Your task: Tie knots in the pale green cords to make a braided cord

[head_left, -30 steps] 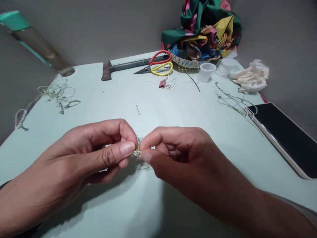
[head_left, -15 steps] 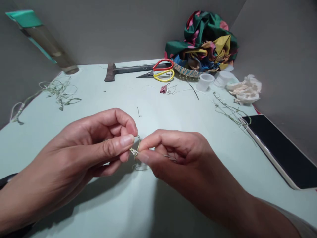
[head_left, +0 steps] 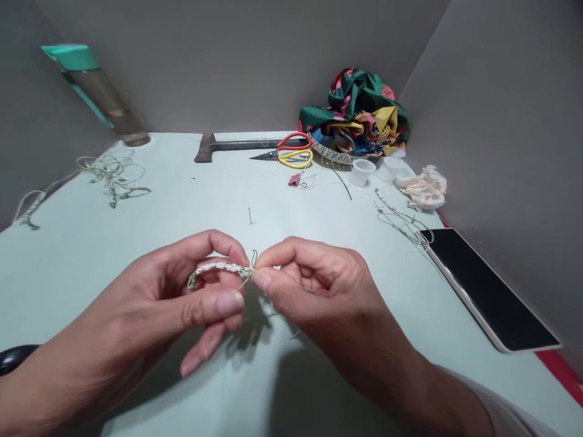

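A thin green-and-white braided cord (head_left: 218, 267) runs across the curled fingers of my left hand (head_left: 168, 303), which cradles it loosely. My left thumb sits below the braid, apart from the index fingertip, and a fine thread reaches down to it. Thumb and index finger of my right hand (head_left: 314, 279) pinch the cord's right end, close by the left index fingertip. Loose thread ends (head_left: 254, 257) stick up between the hands. More thin strands show under my right fingers, partly hidden. On the table beyond lies a small pin (head_left: 250, 216).
At the back lie a hammer-like tool (head_left: 207, 147), scissors (head_left: 291, 152), a pink clip (head_left: 295, 180) and a basket with colourful cloth (head_left: 364, 103). Plastic cups (head_left: 362, 173), crumpled tissue (head_left: 423, 188) and a phone (head_left: 487, 285) are right. Tangled cords (head_left: 113, 173) and a bottle (head_left: 104, 97) stand left.
My left thumb has moved off the pinch and down, so a length of braid shows along the left fingers. The right pinch stays on the cord. The view has shifted slightly.
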Demonstrator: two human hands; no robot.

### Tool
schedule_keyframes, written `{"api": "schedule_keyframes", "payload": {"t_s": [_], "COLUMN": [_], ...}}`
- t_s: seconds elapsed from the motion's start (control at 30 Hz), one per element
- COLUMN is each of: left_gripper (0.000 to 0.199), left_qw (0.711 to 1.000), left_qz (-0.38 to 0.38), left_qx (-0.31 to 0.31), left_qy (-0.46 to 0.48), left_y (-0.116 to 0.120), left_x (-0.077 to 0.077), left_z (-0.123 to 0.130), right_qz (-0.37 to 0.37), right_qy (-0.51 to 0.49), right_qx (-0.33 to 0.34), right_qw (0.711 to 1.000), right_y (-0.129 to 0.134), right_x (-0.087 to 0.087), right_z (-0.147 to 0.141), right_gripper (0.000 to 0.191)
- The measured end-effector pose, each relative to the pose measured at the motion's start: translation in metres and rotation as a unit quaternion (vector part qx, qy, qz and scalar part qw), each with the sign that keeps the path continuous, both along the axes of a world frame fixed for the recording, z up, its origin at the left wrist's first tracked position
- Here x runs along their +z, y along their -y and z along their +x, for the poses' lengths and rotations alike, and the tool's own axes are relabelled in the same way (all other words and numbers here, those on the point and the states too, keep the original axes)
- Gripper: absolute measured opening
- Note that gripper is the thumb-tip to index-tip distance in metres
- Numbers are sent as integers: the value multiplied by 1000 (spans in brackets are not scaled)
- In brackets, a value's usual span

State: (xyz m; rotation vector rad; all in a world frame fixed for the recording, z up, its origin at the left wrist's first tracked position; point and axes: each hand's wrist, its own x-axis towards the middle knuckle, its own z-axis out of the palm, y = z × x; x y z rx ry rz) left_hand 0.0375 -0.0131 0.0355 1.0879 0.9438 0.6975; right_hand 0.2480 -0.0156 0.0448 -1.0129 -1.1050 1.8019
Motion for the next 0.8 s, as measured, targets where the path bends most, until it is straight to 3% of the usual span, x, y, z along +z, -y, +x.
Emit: {"api": "schedule_keyframes", "payload": {"t_s": [0.17,0.27,0.43,0.53,0.63,0.8], "left_gripper": [18,22,36,21,16,33], "left_qw": [999,994,951,932,922,910], "left_qz": [5,34,112,186,230,237], "left_qx": [35,32,93,95,91,91], "left_qy": [-26,-101,-271,-298,-299,-327], "left_y": [6,9,16,16,16,17], "left_x": [0,7,18,16,12,12], "left_z": [-5,-6,-3,-3,-2,1], "right_qz": [2,33,57,96,163,289], "right_qy": [17,38,70,101,143,248], "right_qx": [2,2,5,-3,-21,-34], "right_qw": [1000,999,996,990,976,924], "right_y": [5,6,8,10,12,11], "right_x": [0,-1,-4,-7,-11,-16], "right_z": [-4,-4,-4,-7,-9,-9], "right_gripper": [20,20,17,16,19,22]}}
